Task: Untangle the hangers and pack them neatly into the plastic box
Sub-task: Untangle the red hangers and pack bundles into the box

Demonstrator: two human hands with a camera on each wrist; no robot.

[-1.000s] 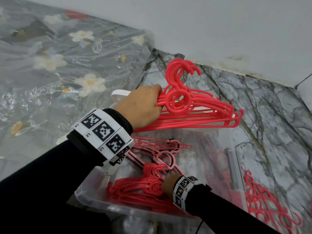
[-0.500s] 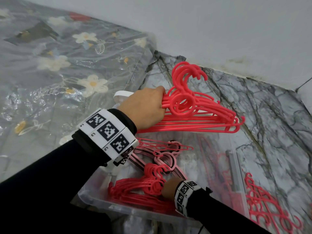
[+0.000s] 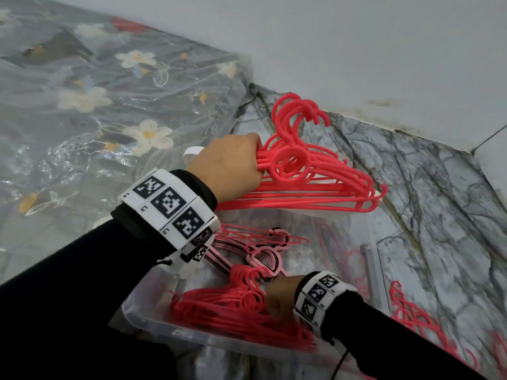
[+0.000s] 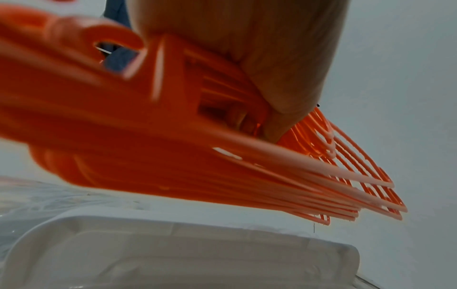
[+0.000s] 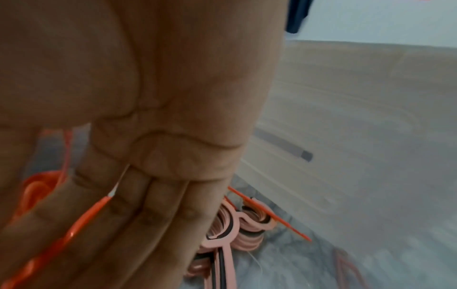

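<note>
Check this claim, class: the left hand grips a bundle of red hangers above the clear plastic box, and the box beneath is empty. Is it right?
One detail is wrong. The left hand does grip the bundle of red hangers above the clear plastic box, but the head view shows the box already holds red hangers and pink hangers.

Left hand (image 3: 227, 167) raised, fingers curled tight in a grip; right hand (image 3: 278, 298) lower, fingers straight.

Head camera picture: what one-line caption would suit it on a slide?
Left hand lifts a red hanger bundle above the clear plastic box; right hand steadies hangers already inside.
</note>
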